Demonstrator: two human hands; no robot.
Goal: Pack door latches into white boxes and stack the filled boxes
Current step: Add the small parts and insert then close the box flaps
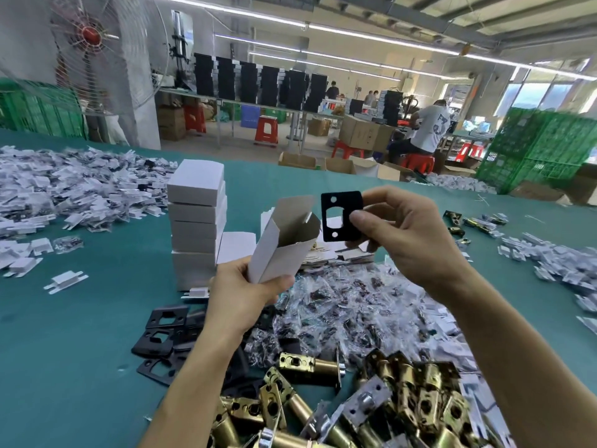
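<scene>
Black flat metal latch plate (pixel 341 216), pinched by right hand (pixel 410 234) fingers, hovered just right of the open white cardboard box (pixel 281 244), which left hand (pixel 248 295) fingers gripped. Edge-first insertion was judged best.

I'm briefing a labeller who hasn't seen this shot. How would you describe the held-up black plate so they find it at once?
On the green table, look right of the stack of white boxes to the raised right hand. It pinches a black plate upright beside the open box in the left hand. The other black plates lie flat on the table.
</scene>
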